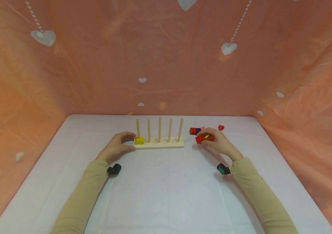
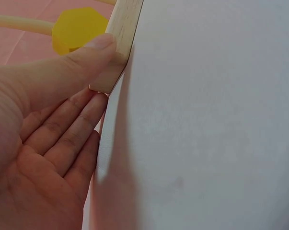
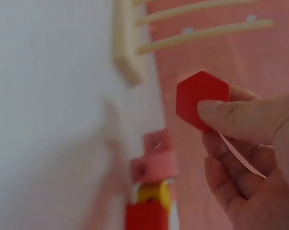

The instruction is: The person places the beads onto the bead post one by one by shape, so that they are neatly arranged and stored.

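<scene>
My left hand [image 1: 117, 144] holds the left end of a pale wooden peg stand [image 1: 160, 144], its thumb on the front edge and its fingers around the end. Several upright pegs stand in a row on the base. A yellow faceted bead [image 2: 78, 29] sits at the foot of the leftmost peg. Between the thumb and fingers of my right hand [image 1: 219, 143] is a red hexagonal bead [image 3: 202, 99], pinched in the air to the right of the stand. The thumb covers part of its face.
Near my right hand lie a red block [image 1: 192, 131], a pink block [image 3: 156, 165], a yellow piece [image 3: 155, 192] and a dark blue piece. A red bead [image 1: 221, 127] lies farther right. White cloth [image 1: 166, 188] covers the table, with an orange curtain [image 1: 160, 58] behind.
</scene>
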The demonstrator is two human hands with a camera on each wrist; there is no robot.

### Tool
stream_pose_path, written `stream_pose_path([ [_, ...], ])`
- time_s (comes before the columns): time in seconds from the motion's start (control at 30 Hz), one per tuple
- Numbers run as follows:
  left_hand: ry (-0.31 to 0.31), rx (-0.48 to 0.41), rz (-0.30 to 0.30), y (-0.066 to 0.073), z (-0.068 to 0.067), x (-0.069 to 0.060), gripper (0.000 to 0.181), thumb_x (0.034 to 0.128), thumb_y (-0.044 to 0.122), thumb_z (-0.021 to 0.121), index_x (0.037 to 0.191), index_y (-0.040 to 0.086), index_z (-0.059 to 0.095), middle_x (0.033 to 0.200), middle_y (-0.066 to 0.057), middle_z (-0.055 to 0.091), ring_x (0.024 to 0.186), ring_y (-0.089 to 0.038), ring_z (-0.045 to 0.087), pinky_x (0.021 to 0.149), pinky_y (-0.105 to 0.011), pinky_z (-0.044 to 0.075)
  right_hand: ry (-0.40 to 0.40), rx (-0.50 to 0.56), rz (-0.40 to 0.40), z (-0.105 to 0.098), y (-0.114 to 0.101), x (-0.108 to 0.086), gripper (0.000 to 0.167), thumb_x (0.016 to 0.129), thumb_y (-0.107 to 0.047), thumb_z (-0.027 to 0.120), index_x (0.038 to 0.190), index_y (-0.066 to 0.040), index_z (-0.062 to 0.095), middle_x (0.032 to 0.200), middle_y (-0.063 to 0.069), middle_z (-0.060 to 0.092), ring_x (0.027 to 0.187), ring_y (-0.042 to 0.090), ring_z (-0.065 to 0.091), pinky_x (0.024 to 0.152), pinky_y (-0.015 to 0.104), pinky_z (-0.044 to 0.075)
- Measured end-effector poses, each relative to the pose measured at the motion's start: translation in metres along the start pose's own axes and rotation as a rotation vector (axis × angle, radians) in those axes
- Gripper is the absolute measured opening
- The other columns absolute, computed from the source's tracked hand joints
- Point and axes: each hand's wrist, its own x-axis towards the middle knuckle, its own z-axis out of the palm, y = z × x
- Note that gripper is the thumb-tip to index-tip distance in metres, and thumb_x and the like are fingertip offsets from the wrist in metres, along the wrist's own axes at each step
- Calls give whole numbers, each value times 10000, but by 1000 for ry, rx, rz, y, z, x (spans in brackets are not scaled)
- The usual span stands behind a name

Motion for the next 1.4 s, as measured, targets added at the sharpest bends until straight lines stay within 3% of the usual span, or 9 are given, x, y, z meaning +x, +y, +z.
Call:
stream_pose_path([
  [0.13,3,-11,-12,-12,0,5,601,780,35,780,1315,3,508,1282,-171,559,1235,-317,481,1077,-455,325,15,124,-14,-3,-14,6,377,893,-17,652,1262,-61,588,1236,137,567,1011,304,587,790,388,556],
  [0.33,3,-12,-17,-13,-2,4,592,766,66,800,1292,35,531,1256,-134,581,1217,-290,500,1069,-439,341,71,283,-49,-3,-40,14,407,919,-36,623,1319,-49,549,1286,147,533,1113,327,554,914,236,479],
  [0.47,2,-9,-25,-13,-2,3,582,770,72,798,1289,47,535,1250,-119,586,1212,-277,505,1065,-431,348,134,387,-72,1,-60,21,392,917,-51,627,1302,-52,556,1257,103,537,1122,295,539,935,257,475],
  [0.67,3,-31,-39,-13,-2,4,569,774,70,794,1283,59,539,1254,-106,584,1215,-263,501,1066,-420,348,206,508,-188,10,-93,39,372,914,-20,619,1274,1,529,1242,130,536,1129,272,513,972,300,455],
  [0.93,8,-13,-22,-12,-2,4,574,778,49,785,1291,30,530,1258,-138,578,1219,-293,497,1066,-439,345,211,626,-247,35,-128,64,341,877,56,637,1199,1,535,1178,141,550,1072,282,554,928,327,487],
  [1.23,14,-5,-44,-11,-1,5,563,776,72,793,1278,58,540,1244,-100,593,1207,-255,507,1064,-422,348,199,680,-246,72,-152,86,360,847,68,667,1179,17,534,1196,135,560,1068,272,587,935,349,489],
  [1.4,14,-8,-63,-11,-1,5,565,782,96,792,1286,76,538,1250,-90,592,1211,-252,501,1080,-447,324,177,598,-292,91,-164,93,376,876,46,641,1234,64,527,1174,165,574,1047,278,590,936,354,488],
])
